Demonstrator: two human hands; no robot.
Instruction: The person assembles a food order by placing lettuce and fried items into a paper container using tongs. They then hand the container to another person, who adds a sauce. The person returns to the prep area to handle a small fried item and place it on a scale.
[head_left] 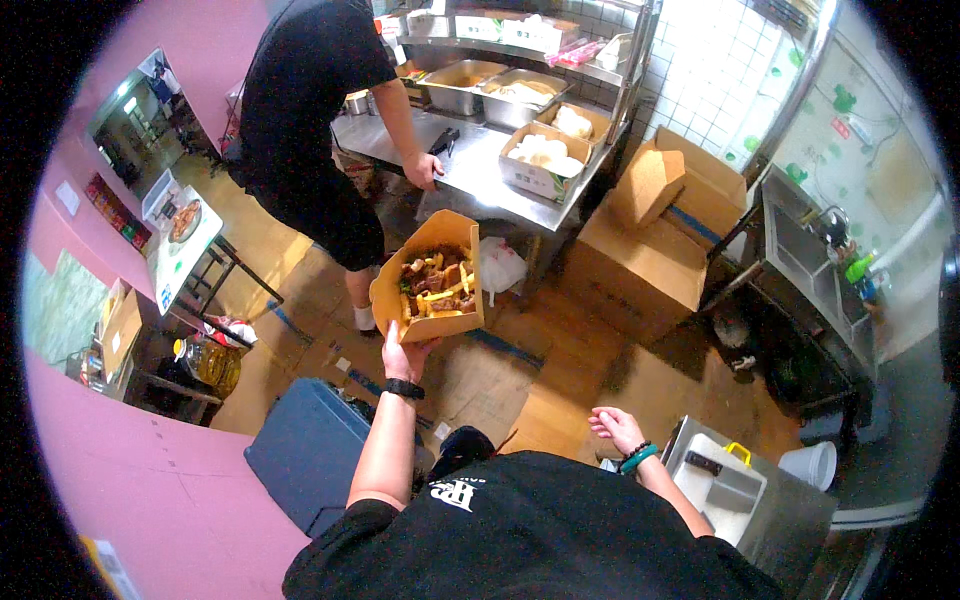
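Observation:
My left hand (404,354) holds up a brown paper takeaway box (450,327) from its near lower side, arm stretched forward. The box is open at the top and filled with food (437,283): dark brown chunks and yellow strips. My right hand (620,428) hangs low on the right, its fingers loosely apart with nothing in them. Nearest to it is a white cutting board (740,520) on a metal counter. A cleaver (735,490) with a dark handle lies on the board, by a yellow handle (738,453).
Ahead, a person in black (310,120) stands at a steel table (480,180) with food trays (462,88). Cardboard boxes (640,260) stand right of it, near a sink (800,240). A dark blue bin-like object (310,450) is by my left; a white bucket (810,466) sits right.

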